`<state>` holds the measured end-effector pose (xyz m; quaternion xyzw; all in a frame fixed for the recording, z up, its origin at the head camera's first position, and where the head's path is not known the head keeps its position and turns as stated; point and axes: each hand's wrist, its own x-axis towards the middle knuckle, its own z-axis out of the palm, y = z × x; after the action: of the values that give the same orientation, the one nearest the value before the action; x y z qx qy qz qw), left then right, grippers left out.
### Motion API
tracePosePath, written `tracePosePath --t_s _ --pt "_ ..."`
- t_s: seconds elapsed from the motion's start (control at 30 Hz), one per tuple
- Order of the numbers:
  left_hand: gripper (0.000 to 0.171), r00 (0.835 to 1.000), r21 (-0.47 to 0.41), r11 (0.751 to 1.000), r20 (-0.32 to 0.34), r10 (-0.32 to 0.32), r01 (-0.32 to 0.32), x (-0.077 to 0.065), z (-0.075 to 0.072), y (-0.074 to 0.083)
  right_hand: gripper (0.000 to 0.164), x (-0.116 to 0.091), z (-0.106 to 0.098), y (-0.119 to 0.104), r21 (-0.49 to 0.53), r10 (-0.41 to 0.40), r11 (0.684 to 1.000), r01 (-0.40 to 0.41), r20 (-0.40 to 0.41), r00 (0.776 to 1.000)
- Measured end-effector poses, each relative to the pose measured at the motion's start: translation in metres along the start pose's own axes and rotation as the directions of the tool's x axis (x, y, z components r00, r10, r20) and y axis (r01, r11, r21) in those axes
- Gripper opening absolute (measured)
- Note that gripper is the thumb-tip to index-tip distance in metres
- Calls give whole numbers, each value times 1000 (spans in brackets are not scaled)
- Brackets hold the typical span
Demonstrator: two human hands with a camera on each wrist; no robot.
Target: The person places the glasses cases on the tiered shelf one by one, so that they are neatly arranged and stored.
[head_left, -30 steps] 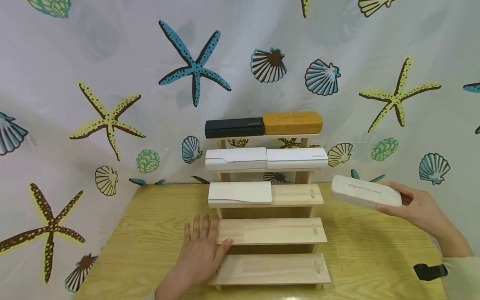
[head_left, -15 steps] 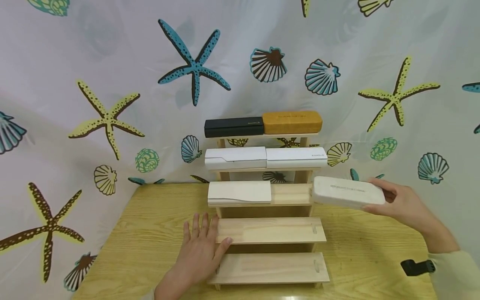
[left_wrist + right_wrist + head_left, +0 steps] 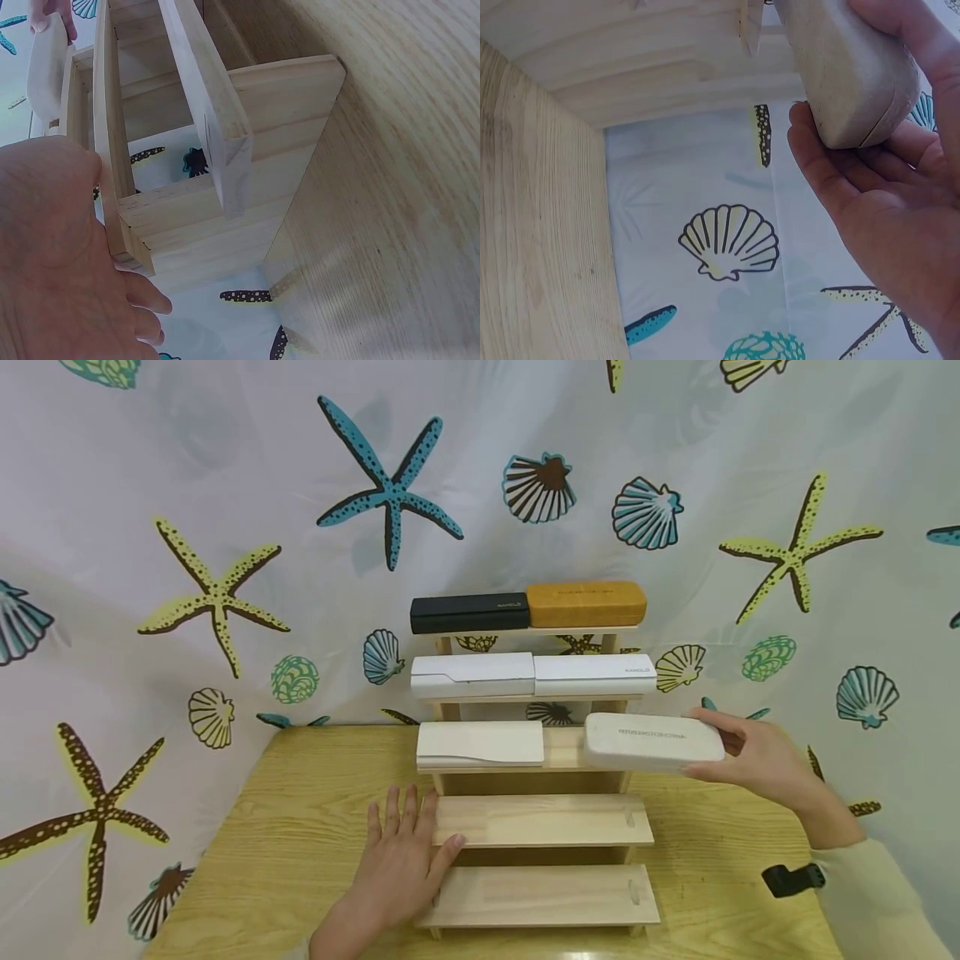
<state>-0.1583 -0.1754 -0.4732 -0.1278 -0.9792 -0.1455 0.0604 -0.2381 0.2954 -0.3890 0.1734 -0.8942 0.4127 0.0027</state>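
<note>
An off-white glasses case [image 3: 652,743] with printed lettering is gripped at its right end by my right hand [image 3: 757,764]. It hangs over the right part of the third tier of a wooden stepped rack [image 3: 543,822]. In the right wrist view thumb and fingers close round the case [image 3: 855,75]. Whether its underside touches the tier cannot be told. My left hand [image 3: 401,864] lies flat, fingers spread, against the rack's left edge, the thumb over the fourth tier. On the third tier's left sits a white glasses case [image 3: 480,743].
The top tier bears a black case [image 3: 469,613] and an orange case [image 3: 587,605]. Two white cases, a left one [image 3: 472,676] and a right one [image 3: 595,675], share the second tier. The rack stands on a wooden table [image 3: 300,827] before a sea-patterned curtain [image 3: 480,552].
My right hand has carried the off-white glasses case leftward, from beside the rack to over the third tier's right part. My left hand has stayed in place.
</note>
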Motion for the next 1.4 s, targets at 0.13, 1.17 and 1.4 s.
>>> tracePosePath --t_s 0.13,1.17,1.4 --pt "77 1000 -3 1000 2 -1 1 1 0 0 76 7 6 -4 38 -6 999 5 23 1000" --pt "77 1000 -20 1000 21 -12 13 0 0 1 75 39 35 -4 123 -98 989 85 106 990" --pt "77 1000 -14 1000 26 -11 12 -1 -3 2 72 41 37 -6 114 -102 990 89 119 988"
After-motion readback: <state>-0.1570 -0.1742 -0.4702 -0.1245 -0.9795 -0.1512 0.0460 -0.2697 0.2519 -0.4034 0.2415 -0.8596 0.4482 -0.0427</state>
